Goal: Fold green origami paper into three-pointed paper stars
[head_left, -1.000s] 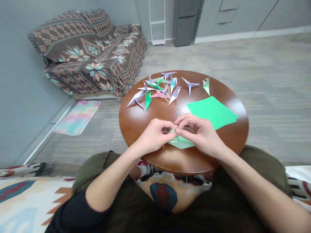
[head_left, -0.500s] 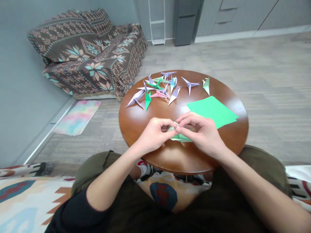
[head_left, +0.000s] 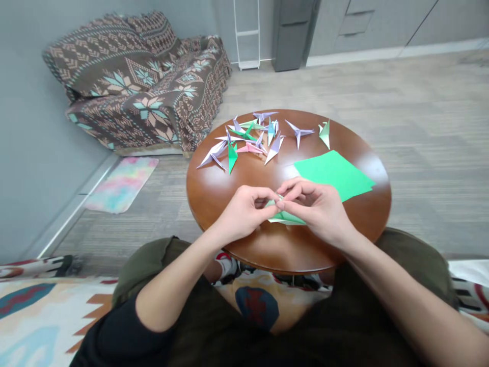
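Note:
Both hands meet over the front half of a round brown table (head_left: 244,244), pinching one partly folded green sheet of origami paper (head_left: 287,218). My left hand (head_left: 250,209) is closed on its left side, thumb and fingertips at the upper fold. My right hand (head_left: 315,206) is closed too, its thumb and fingers pinching the same fold from the right. The fingers cover much of the paper, so its exact shape is hidden. Just beyond my right hand lies a stack of flat green paper sheets (head_left: 336,173).
Several folded paper cranes in purple, green, pink and blue, among them a pink crane (head_left: 250,148), crowd the table's far left. A purple crane (head_left: 298,133) and a pale green crane (head_left: 324,134) stand farther right. A covered sofa (head_left: 153,92) is beyond.
The fingertips have shifted very slightly at the fold, and a bit more of the paper's lower edge shows by my right thumb. Otherwise the scene looks the same.

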Motion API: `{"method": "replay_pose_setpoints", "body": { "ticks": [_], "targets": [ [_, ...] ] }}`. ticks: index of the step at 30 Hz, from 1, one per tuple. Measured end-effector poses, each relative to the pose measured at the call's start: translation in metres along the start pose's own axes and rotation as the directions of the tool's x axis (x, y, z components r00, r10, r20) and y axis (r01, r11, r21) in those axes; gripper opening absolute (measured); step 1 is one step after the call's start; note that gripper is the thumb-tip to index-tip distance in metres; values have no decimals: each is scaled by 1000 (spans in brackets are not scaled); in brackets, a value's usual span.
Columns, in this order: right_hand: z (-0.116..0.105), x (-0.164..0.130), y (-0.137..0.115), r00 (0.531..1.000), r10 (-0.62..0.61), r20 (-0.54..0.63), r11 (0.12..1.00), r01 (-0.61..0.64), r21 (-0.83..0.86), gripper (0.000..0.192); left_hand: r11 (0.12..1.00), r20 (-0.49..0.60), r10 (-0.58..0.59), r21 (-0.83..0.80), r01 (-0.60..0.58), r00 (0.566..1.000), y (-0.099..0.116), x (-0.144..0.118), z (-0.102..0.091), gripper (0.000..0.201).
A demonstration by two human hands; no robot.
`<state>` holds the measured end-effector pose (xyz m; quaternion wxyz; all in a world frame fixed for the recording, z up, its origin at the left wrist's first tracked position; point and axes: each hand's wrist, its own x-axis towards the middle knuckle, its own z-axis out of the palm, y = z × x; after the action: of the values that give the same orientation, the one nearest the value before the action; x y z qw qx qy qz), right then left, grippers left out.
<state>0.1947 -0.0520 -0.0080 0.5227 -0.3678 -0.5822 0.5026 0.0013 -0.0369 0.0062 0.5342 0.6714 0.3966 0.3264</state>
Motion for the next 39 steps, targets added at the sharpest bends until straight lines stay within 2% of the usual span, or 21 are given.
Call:
{"method": "replay_pose_setpoints", "body": {
  "ticks": [8,18,21,23,26,29,33,39],
  "targets": [
    [2,0,-1,999,35,-24,999,-35,-31,15,1000,-33,8,10,-7,999,-1,2,0,23],
    [4,3,1,990,94,-101,995,-92,28,24,1000,3,14,20,-14,1000,1,1,4,20],
    [0,4,-4,985,38,-170,999,-36,13,21,999,18,-1,44,0,1000,3,0,4,22],
    [-5,5,-9,981,-49,-190,996,33,-87,18,999,3,-10,43,10,1000,3,0,3,24],
    [-10,3,-15,986,-149,-77,947,120,-298,12,1000,-43,-21,8,21,999,3,0,0,24],
    [-12,2,-16,990,-129,46,896,137,-423,11,997,-52,-25,-75,21,998,4,0,-2,26],
    [-12,1,-17,986,-133,100,867,164,-470,16,994,-68,6,-106,-14,998,3,1,-2,22],
    [-12,1,-18,985,-112,128,880,158,-449,17,984,-139,91,-139,-110,986,4,2,-3,17]
  ]
}}
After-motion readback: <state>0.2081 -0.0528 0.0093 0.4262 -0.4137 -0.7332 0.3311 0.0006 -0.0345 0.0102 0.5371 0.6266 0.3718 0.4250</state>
